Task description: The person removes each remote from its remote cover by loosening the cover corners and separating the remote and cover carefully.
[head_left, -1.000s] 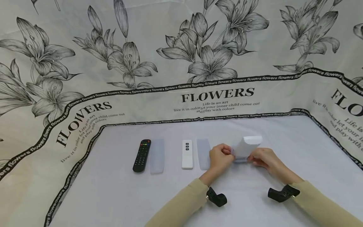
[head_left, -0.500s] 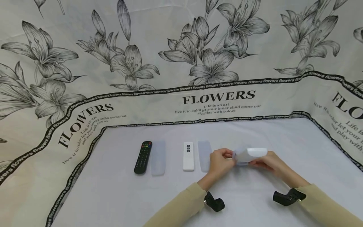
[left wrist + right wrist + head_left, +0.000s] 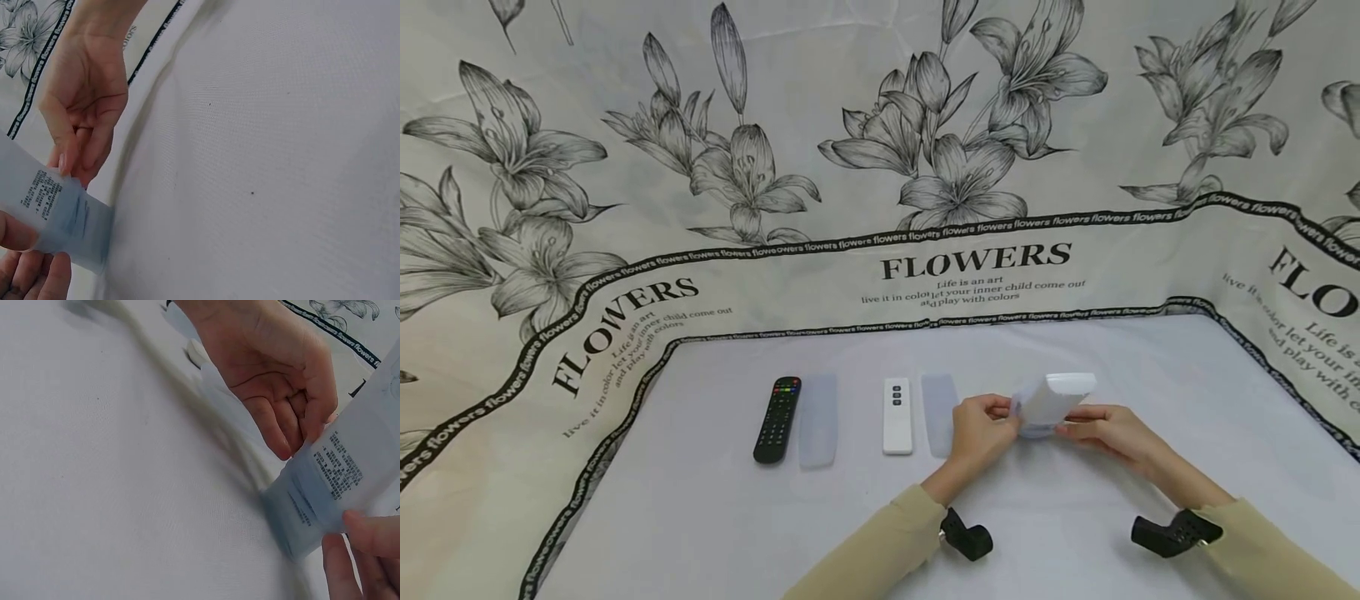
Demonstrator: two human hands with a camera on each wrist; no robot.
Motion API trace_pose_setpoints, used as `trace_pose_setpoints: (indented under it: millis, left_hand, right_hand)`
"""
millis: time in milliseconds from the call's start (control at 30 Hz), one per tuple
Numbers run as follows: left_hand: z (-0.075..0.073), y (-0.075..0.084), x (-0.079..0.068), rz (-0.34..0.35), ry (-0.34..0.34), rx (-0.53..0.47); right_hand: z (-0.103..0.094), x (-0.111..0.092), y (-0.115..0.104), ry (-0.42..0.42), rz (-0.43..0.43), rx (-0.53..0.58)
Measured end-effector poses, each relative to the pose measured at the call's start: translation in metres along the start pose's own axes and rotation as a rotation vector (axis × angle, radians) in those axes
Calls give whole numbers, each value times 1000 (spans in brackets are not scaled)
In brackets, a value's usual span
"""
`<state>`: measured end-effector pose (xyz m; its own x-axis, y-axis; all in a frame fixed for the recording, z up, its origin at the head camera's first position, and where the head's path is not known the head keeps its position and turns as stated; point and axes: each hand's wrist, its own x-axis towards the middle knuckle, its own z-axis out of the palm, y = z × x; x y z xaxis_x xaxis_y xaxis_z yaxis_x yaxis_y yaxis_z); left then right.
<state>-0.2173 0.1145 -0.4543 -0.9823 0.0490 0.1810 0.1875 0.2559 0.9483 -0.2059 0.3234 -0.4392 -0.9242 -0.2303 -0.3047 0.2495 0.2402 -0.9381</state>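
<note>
Over the white bench (image 3: 715, 500), both hands pinch 1 white remote (image 3: 1051, 400) in a translucent sleeve, the left hand (image 3: 981, 429) at its near end, the right hand (image 3: 1108, 432) beside it, and only the wrist views show its printed label (image 3: 337, 465).

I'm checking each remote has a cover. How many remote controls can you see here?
3. The black remote lies at the left, the small white remote in the middle, and a third white remote is held in both hands, its lower end in a translucent sleeve.
</note>
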Motion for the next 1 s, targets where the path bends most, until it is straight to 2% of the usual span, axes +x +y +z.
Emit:
trace_pose_setpoints:
  millis: [267,567,833,900,1000]
  left_hand:
    - [3,0,-4,3,2,-1]
    - [3,-1,-10,46,18,-21]
    - [2,-2,-15,102,66,-28]
    - [1,-2,-15,102,61,-23]
    - [1,-1,-16,89,49,-21]
  right_hand:
    - [-2,-7,5,-43,-37,120]
    - [0,-11,6,-46,-72,225]
    - [-1,-10,10,-200,-57,364]
    - [-2,-10,13,-204,-56,368]
    - [0,-12,11,-144,-13,252]
